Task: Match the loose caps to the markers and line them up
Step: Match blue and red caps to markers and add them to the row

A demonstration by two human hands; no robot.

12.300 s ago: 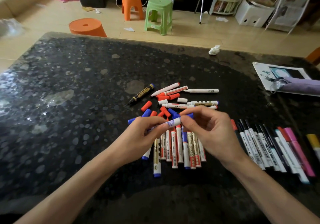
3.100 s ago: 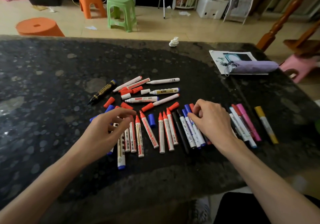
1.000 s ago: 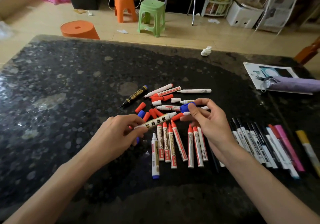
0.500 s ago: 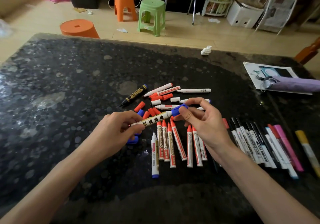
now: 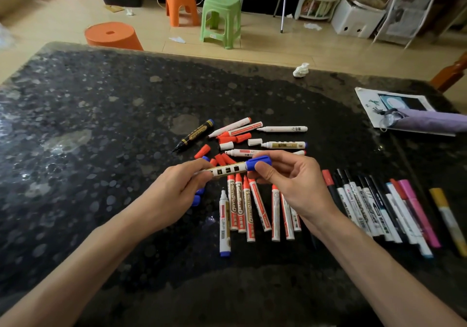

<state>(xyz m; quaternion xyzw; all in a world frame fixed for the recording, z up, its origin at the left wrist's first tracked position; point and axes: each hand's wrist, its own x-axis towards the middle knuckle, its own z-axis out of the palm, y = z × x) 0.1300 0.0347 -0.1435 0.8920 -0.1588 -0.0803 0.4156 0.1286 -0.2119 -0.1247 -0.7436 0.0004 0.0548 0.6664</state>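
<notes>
L hand is gripping the white-and-gold marker by its barrel, fingers curled round it, holding it nearly level just above the tabletop. R hand is pinching the blue cap btwn thumb and fingertips. The cap is sitting on the marker's R end, at abt 3 o'clock from the L hand; can't tell if it's pushed fully home. Both hands are hovering close together, w/ the marker bridging them.

At 6 o'clock, right below, a row of red-capped whiteboard markers is lying side by side, caps pointing away from the person. An uncapped blue-ended marker is lying at the row's L edge. Loose blue caps are peeking out beneath the L hand.

At 12 o'clock, loose red caps and several uncapped markers are lying jumbled, w/ a black marker at abt 11. At 3 o'clock, partly behind the R wrist, a row of black-capped markers is lying lined up, then a pink marker and a yellow marker. At 2 o'clock, a purple pouch is resting on a printed sheet.
</notes>
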